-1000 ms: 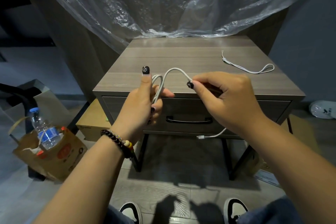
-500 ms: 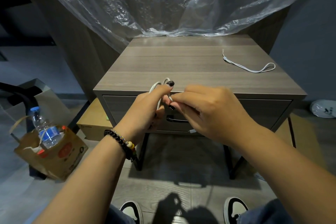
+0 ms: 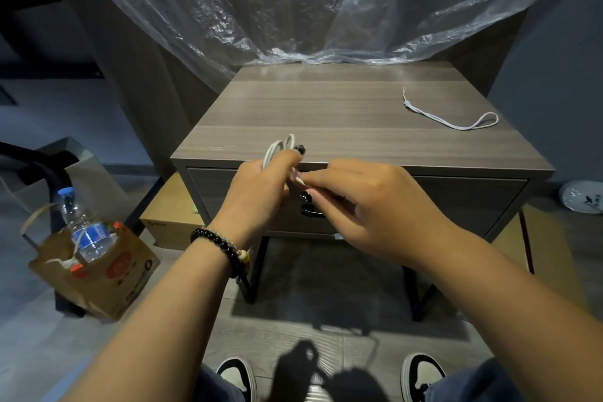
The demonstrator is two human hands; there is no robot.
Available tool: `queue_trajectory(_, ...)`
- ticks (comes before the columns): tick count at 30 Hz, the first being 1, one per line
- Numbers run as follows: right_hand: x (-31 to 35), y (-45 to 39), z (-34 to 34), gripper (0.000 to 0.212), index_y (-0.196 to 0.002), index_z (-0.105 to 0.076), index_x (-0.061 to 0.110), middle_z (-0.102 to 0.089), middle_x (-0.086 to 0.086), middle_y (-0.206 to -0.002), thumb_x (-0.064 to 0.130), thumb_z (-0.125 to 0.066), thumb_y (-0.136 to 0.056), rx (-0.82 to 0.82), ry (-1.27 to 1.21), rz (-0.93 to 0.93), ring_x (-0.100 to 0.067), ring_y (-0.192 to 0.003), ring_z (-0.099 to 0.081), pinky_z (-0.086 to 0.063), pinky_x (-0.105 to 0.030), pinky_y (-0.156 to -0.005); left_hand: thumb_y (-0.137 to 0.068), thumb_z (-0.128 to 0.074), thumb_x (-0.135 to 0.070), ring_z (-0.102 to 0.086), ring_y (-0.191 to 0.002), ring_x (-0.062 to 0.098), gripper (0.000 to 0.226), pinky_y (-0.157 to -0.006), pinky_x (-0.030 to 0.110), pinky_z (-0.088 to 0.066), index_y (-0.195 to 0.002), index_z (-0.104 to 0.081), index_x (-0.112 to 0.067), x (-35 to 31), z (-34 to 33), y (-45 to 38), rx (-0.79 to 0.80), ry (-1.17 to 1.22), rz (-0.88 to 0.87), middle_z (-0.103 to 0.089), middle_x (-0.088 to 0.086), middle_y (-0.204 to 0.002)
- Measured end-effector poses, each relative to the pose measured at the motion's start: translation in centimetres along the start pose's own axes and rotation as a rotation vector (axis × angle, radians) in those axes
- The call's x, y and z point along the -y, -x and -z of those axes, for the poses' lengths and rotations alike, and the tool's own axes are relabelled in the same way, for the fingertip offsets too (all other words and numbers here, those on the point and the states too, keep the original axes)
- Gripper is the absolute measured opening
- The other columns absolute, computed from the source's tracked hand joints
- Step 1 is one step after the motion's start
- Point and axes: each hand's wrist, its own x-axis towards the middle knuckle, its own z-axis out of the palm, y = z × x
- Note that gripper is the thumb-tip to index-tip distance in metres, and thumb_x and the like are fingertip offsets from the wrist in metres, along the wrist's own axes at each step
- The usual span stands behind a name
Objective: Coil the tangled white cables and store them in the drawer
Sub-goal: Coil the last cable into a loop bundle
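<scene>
white cable: mostly hidden inside left hand | drawer handle: largely covered by right hand

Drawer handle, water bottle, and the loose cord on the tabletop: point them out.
Drawer handle [image 3: 310, 213], head view, visible left end.
Water bottle [image 3: 85, 232], head view, blue label.
Loose cord [image 3: 452, 119], head view, middle of the strand.

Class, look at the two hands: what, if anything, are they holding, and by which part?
A white cable. The left hand grips its gathered loops around their lower part; the right hand pinches a strand close beside that bundle.
</scene>
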Motion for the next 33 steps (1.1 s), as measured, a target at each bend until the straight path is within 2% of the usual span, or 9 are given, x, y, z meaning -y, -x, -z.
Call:
queue_trajectory(2,0.1,0.0,0.1,0.027,-0.107,-0.071,0.015,-0.065,0.004,-0.079,0.026,-0.05,-0.095,0.02,-0.035,-0.021,-0.019,-0.065,-0.058,-0.049,-0.039,-0.052,-0.09,-0.045,-0.044,-0.038,-0.039,0.008,0.045,-0.043,0.022,-0.03,-0.064,-0.06,-0.011,0.2,0.3,-0.5,-0.051,0.013,-0.025,-0.044,-0.002,-0.047)
queue_trajectory(4,0.2,-0.1,0.3,0.028,-0.105,-0.071,0.015,-0.067,0.005,-0.082,0.028,-0.049,-0.095,0.04,-0.06,-0.03,-0.018,-0.069,-0.061,-0.05,-0.039,-0.056,-0.089,-0.038,-0.05,-0.037,-0.039,0.01,0.053,-0.045,0.025,-0.028,-0.066,-0.063,-0.01,0.2,0.6,-0.9,-0.1,0.077,-0.04,-0.043,-0.002,-0.046)
queue_trajectory(9,1.0,0.0,-0.3,0.027,-0.108,-0.069,0.013,-0.066,0.002,-0.085,0.025,-0.048,-0.095,0.118,-0.11,-0.017,-0.018,-0.071,-0.061,-0.052,-0.04,-0.059,-0.101,-0.027,-0.036,-0.031,-0.039,0.011,0.047,-0.041,0.02,-0.025,-0.078,-0.055,-0.007,-0.1,0.0,-0.7,-0.119,0.357,-0.075,-0.035,-0.001,-0.048)
queue_trajectory(14,1.6,0.1,-0.7,0.031,-0.11,-0.068,0.013,-0.068,-0.001,-0.088,0.026,-0.044,-0.095,0.189,-0.141,-0.022,-0.021,-0.073,-0.064,-0.054,-0.041,-0.06,-0.103,-0.024,-0.038,-0.04,-0.044,0.011,0.043,-0.043,0.018,-0.035,-0.092,-0.054,-0.008,-0.4,-0.2,-0.5,-0.137,0.575,-0.072,-0.041,0.0,-0.055)
queue_trajectory(19,1.6,0.2,-0.8,0.034,-0.111,-0.067,0.018,-0.071,0.003,-0.092,0.032,-0.041,-0.094,0.251,-0.191,-0.074,-0.018,-0.08,-0.065,-0.054,-0.042,-0.065,-0.102,-0.029,-0.033,-0.036,-0.04,0.005,0.033,-0.039,0.017,-0.034,-0.094,-0.052,-0.012,-0.5,1.0,-1.2,-0.194,0.815,-0.04,-0.038,-0.007,-0.05)
queue_trajectory(23,1.7,0.3,-0.8,0.034,-0.109,-0.068,0.021,-0.069,0.008,-0.085,0.036,-0.041,-0.094,0.279,-0.213,-0.097,-0.012,-0.073,-0.062,-0.053,-0.04,-0.063,-0.1,-0.038,-0.04,-0.028,-0.036,0.003,0.031,-0.033,0.015,-0.027,-0.085,-0.05,-0.015,-0.4,2.4,-1.2,-0.135,1.029,0.041,-0.03,-0.009,-0.048)
queue_trajectory(30,1.2,0.3,-0.6,0.032,-0.107,-0.066,0.031,-0.068,0.014,-0.086,0.045,-0.041,-0.093,0.312,-0.308,-0.239,-0.007,-0.077,-0.062,-0.052,-0.039,-0.069,-0.092,-0.053,-0.041,-0.029,-0.033,0.004,0.028,-0.031,0.013,-0.026,-0.08,-0.049,-0.017,-0.6,2.9,-0.8,-0.034,1.056,-0.028,-0.031,-0.009,-0.047)
queue_trajectory(33,0.3,0.1,0.0,0.033,-0.102,-0.069,0.03,-0.069,0.018,-0.085,0.049,-0.045,-0.09,0.275,-0.332,-0.328,-0.002,-0.078,-0.062,-0.051,-0.029,-0.071,-0.091,-0.053,-0.041,-0.028,-0.034,0.003,0.027,-0.032,0.012,-0.025,-0.079,-0.049,-0.017,-0.6,3.0,-0.8,-0.042,1.066,-0.023,-0.03,-0.009,-0.048)
